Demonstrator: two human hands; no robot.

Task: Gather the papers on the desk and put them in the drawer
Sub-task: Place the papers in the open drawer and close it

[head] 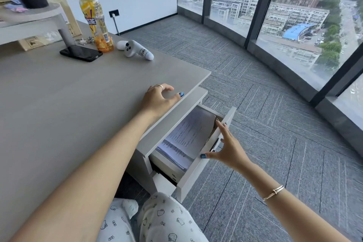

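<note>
A stack of printed papers (188, 135) lies inside the open drawer (198, 169) under the desk's right end, its far edge curled up against the drawer front. My right hand (227, 148) rests on the outer face of the drawer front, fingers spread over its top edge, thumb at the rim. My left hand (159, 99) lies on the grey desk (68, 104) near its right edge, fingers loosely bent, holding nothing. No papers show on the desk top.
At the back of the desk stand a yellow drink bottle (96, 19), a black phone (81, 53) and a white game controller (135, 49). A monitor stand (33, 15) sits at the far left. Carpet and floor-length windows lie to the right.
</note>
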